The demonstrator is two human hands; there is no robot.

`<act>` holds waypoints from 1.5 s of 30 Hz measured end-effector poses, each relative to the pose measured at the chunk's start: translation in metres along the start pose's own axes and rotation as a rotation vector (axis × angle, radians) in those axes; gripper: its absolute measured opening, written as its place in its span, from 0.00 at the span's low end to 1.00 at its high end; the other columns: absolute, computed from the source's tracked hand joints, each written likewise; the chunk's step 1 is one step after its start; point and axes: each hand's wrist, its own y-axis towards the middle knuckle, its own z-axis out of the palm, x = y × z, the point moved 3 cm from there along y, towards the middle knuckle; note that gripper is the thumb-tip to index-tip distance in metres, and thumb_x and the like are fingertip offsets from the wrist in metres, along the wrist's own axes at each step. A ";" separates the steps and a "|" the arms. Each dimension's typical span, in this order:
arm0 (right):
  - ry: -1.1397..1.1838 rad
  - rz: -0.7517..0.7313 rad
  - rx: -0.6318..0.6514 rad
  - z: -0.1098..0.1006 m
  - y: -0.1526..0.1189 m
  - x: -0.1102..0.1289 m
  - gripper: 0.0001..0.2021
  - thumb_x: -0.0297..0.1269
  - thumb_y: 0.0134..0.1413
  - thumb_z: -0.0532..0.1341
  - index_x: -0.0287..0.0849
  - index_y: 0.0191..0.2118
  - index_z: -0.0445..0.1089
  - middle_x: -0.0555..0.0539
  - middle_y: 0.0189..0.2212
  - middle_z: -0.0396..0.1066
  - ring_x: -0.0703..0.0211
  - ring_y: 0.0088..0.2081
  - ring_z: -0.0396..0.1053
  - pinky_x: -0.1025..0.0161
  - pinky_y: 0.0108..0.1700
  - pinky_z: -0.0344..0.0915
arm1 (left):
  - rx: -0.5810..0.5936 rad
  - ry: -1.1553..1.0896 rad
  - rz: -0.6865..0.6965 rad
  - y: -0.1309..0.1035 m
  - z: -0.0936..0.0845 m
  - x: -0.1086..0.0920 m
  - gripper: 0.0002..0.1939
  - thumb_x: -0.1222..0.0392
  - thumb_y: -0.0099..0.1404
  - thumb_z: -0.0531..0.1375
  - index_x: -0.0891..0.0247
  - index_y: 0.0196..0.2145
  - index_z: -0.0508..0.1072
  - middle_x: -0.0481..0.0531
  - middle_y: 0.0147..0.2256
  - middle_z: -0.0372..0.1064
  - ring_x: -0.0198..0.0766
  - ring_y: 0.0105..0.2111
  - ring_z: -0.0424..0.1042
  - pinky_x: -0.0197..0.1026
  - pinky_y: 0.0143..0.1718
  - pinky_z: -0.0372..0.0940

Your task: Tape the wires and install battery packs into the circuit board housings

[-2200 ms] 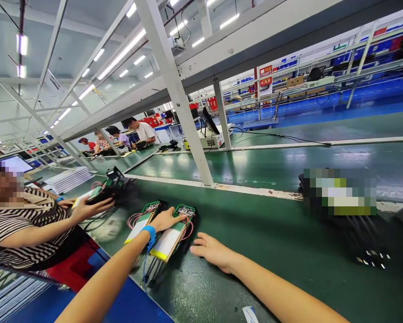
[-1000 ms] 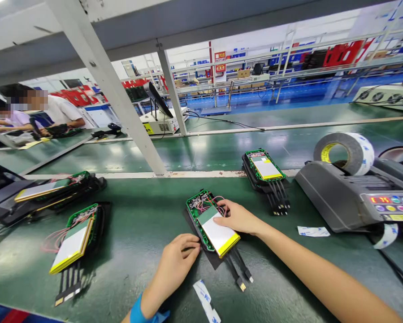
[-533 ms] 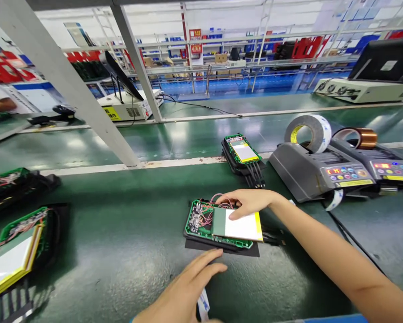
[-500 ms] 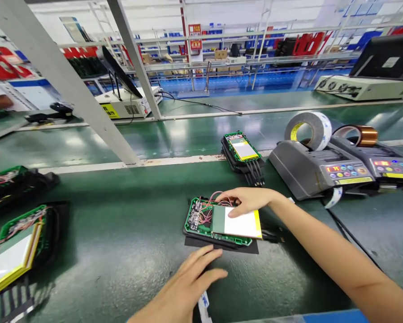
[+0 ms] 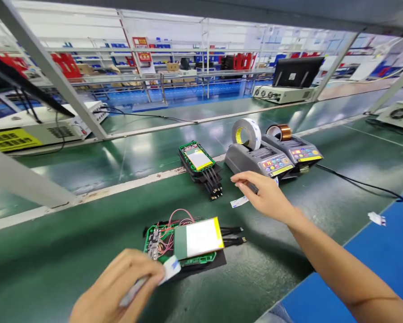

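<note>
Pinched in my left hand (image 5: 120, 287) is a strip of white tape (image 5: 171, 268) with blue print, its free end beside the near left edge of an open electronic device. That device has a green frame (image 5: 206, 259), a circuit board (image 5: 155, 242), pink wires and a flat white battery pack (image 5: 203, 237) lying tilted across it. Black cables (image 5: 233, 241) stick out to its right. My right hand (image 5: 260, 195) hovers over the bench before the tape dispenser, thumb and fingers apart. Below its fingertips another white tape strip (image 5: 239, 202) appears to lie on the bench.
Two grey tape dispensers (image 5: 248, 159) stand at right, carrying a white tape roll (image 5: 248, 133) and a brown roll (image 5: 279, 132). A second device (image 5: 198, 158) sits behind the first. A tape scrap (image 5: 376, 219) lies near the bench edge. A metal post (image 5: 26, 175) rises at left.
My right hand has left the battery pack and moved toward the tape dispenser. My left hand, formerly spread, now pinches a tape strip. The view has swung right.
</note>
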 end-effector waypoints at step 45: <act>0.205 0.003 0.513 0.064 -0.052 0.011 0.33 0.35 0.52 0.66 0.50 0.60 0.51 0.46 0.53 0.58 0.60 0.48 0.60 0.60 0.50 0.63 | -0.014 -0.151 -0.434 0.011 0.022 -0.012 0.31 0.51 0.56 0.65 0.53 0.55 0.59 0.52 0.50 0.66 0.46 0.49 0.69 0.54 0.53 0.64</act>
